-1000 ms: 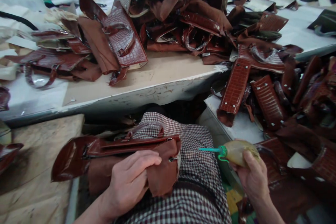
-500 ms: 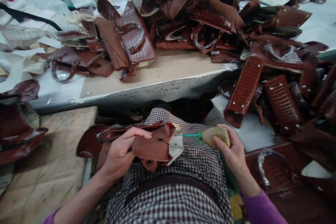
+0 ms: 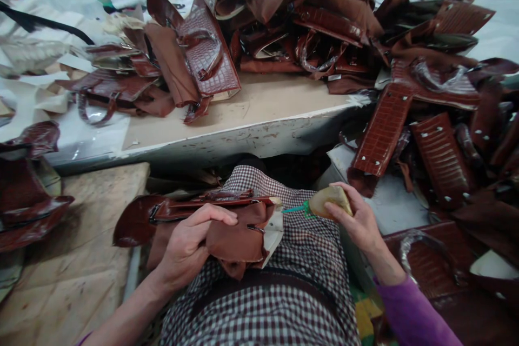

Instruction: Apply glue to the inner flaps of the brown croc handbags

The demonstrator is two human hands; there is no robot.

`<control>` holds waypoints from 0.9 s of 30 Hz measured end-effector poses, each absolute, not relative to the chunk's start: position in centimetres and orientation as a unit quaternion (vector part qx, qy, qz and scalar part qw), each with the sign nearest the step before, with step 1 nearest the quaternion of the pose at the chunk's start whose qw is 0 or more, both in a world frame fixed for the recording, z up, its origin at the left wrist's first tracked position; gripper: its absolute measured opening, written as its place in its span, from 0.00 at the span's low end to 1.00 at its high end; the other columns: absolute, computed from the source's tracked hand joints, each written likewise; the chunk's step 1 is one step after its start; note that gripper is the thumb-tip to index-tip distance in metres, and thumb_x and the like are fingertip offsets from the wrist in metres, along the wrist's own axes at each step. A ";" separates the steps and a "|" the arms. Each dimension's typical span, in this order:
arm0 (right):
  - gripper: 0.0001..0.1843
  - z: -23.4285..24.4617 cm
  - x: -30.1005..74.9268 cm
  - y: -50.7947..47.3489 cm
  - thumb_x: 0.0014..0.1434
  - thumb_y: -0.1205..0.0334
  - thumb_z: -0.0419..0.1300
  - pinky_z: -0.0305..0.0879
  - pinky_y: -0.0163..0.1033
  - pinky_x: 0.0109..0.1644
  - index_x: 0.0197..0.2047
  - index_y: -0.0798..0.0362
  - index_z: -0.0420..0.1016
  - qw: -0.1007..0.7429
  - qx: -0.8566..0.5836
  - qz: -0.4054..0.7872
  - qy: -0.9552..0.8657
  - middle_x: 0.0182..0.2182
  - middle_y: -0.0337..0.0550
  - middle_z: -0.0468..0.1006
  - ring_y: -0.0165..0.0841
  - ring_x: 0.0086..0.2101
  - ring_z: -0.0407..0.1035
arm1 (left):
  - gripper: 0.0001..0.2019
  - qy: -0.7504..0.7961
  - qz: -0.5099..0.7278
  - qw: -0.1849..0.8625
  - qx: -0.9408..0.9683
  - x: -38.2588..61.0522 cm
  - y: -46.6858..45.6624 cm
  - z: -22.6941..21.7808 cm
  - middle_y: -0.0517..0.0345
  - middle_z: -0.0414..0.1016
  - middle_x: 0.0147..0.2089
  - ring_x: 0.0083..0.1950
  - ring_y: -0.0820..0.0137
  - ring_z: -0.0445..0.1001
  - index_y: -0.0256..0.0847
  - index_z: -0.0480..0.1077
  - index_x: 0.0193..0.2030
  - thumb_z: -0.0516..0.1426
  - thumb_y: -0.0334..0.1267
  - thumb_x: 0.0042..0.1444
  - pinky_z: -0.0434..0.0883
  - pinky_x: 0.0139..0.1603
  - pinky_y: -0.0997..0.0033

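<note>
A flat brown crocodile-pattern handbag (image 3: 178,210) lies across my lap on a checked apron (image 3: 284,286). My left hand (image 3: 187,243) is closed on the bag's brown fabric lining (image 3: 239,235) and folds it back. A pale inner layer shows at the bag's right end. My right hand (image 3: 357,221) is wrapped round a soft yellowish squeeze bottle (image 3: 329,201). The bottle's green nozzle (image 3: 295,208) points left and nearly touches that pale end of the bag.
A worktable (image 3: 251,119) in front carries heaps of brown handbags (image 3: 284,27) and loose parts. More bag panels with metal studs (image 3: 425,140) are piled at my right. A wooden board (image 3: 68,259) lies at my left, with other bags (image 3: 24,194) at its far edge.
My right hand has brought the bottle leftward and up until its nozzle reached the bag's end. My left hand has peeled the lining back from flat to folded.
</note>
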State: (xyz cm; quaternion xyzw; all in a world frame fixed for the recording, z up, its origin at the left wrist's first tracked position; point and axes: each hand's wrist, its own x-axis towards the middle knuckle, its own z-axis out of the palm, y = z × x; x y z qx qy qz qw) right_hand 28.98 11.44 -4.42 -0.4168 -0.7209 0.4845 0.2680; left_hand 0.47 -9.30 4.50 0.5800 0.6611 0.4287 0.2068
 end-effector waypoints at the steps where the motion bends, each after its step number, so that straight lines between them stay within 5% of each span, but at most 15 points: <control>1: 0.24 -4.5 29.0 11.4 0.58 0.47 0.66 0.69 0.48 0.48 0.53 0.49 0.71 0.270 -0.418 0.492 -0.715 0.44 0.45 0.77 0.44 0.42 0.72 | 0.12 0.661 0.430 0.205 0.580 0.5 -9.3 4.5 0.57 0.80 0.40 0.43 0.70 0.80 0.43 0.76 0.41 0.57 0.24 0.56 0.76 0.47 0.78; 15: 0.24 -4.8 29.2 11.5 0.55 0.49 0.68 0.69 0.45 0.49 0.51 0.49 0.72 0.193 -0.396 0.561 -0.701 0.45 0.45 0.78 0.44 0.43 0.72 | 0.12 0.647 0.417 0.199 0.606 0.6 -9.8 4.3 0.56 0.80 0.41 0.44 0.70 0.80 0.41 0.75 0.42 0.56 0.22 0.57 0.76 0.48 0.78; 22: 0.25 -6.1 30.0 11.0 0.57 0.48 0.68 0.68 0.45 0.49 0.54 0.48 0.71 0.278 -0.420 0.490 -0.712 0.46 0.44 0.76 0.44 0.44 0.71 | 0.12 0.646 0.420 0.201 0.604 0.5 -10.0 3.8 0.57 0.79 0.41 0.46 0.71 0.79 0.41 0.74 0.42 0.56 0.21 0.57 0.75 0.49 0.79; 27: 0.24 -6.1 30.6 10.8 0.58 0.49 0.68 0.68 0.44 0.50 0.54 0.47 0.71 0.249 -0.389 0.523 -0.716 0.46 0.43 0.75 0.43 0.44 0.71 | 0.12 0.643 0.416 0.206 0.609 0.5 -10.1 3.8 0.57 0.79 0.41 0.46 0.71 0.79 0.41 0.74 0.43 0.56 0.22 0.58 0.75 0.49 0.78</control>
